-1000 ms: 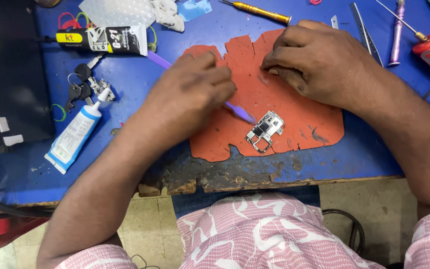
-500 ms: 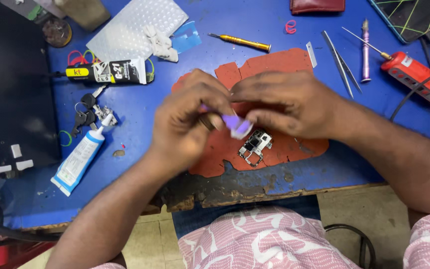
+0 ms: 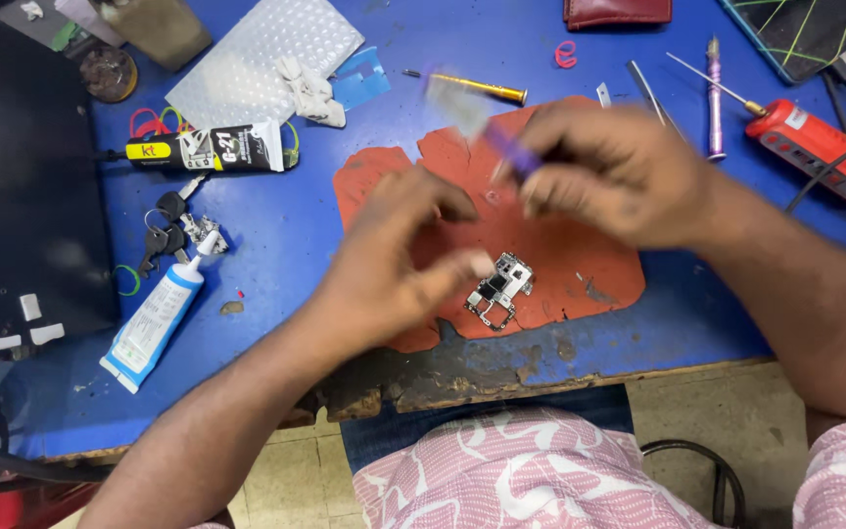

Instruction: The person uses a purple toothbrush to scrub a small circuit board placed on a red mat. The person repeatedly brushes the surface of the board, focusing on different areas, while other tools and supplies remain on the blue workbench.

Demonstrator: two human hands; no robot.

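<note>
A: What is the right hand (image 3: 619, 176) holding?

B: A purple tool (image 3: 501, 147) with a pale, blurred tip, pinched between its fingertips above the red mat (image 3: 580, 264). The blur hides the tip's exact shape.

A: And the left hand (image 3: 399, 260)?

B: Half curled over the left part of the mat, fingers apart and holding nothing that I can see. It is blurred too.

A: Where is the little circuit board (image 3: 499, 291)?

B: Flat on the mat near its front edge, just beside the left thumb, with neither hand touching it.

A: What else lies on the blue table (image 3: 276, 255)?

B: A white and blue tube (image 3: 154, 323) to the left, a bunch of keys (image 3: 168, 230) above it, and a black and white tube (image 3: 212, 149) further back. A yellow screwdriver (image 3: 477, 88) lies behind the mat, and a red tool (image 3: 820, 152) sits far right.
</note>
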